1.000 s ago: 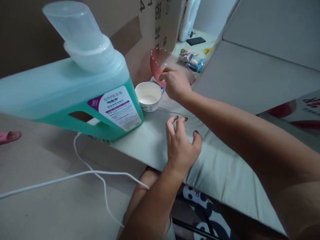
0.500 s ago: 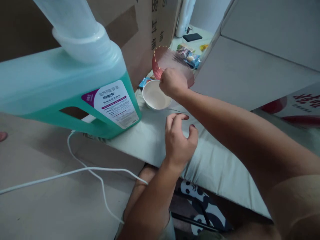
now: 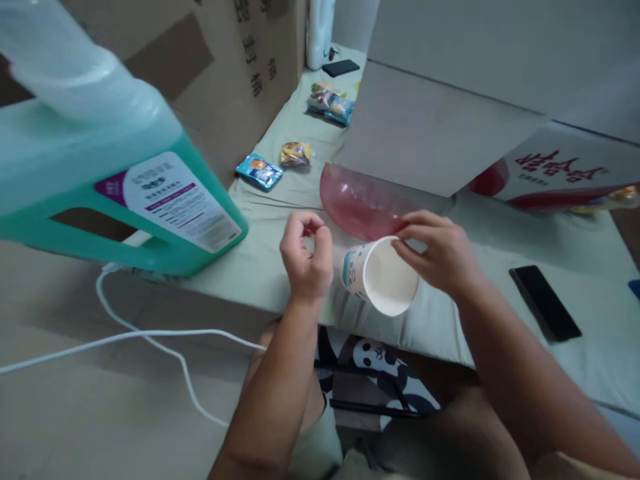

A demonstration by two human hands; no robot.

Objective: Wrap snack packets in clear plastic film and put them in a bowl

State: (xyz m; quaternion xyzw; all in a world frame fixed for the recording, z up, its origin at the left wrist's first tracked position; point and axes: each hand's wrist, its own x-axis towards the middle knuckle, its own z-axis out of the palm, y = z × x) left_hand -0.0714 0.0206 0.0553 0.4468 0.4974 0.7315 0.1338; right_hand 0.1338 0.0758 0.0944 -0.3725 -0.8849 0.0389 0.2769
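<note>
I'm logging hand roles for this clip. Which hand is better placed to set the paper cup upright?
Right hand: probably, since it grips the tilted paper cup by its rim; the left hand is curled beside it, empty.
</note>
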